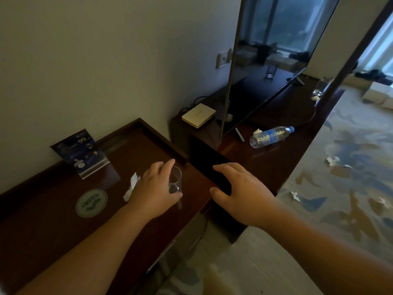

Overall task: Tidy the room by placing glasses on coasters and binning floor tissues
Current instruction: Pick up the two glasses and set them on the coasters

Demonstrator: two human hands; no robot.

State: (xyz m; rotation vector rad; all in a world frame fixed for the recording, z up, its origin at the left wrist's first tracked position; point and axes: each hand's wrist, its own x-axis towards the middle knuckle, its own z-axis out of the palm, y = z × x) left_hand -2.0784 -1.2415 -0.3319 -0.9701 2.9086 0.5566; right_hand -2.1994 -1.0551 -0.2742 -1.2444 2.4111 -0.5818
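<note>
My left hand [154, 189] is wrapped around a small clear glass [176, 182] standing on the dark wooden desk [53, 231]. To its left lies a round green coaster [91, 202], with nothing on it. A crumpled white tissue [131, 187] lies on the desk, partly hidden behind my left hand. My right hand [240, 194] hovers with fingers spread over the desk's right edge, holding nothing. Several crumpled tissues [332, 160] lie on the patterned carpet at the right, another tissue [295, 195] closer to the desk. A second tall glass [321, 88] stands far back on the TV unit.
A blue card in a clear stand [79, 152] leans by the wall. On the lower TV unit [276, 162] are a television [270, 60], a cream set-top box [198, 114] and a plastic water bottle [271, 136] lying on its side. A white bed corner [265, 262] is bottom right.
</note>
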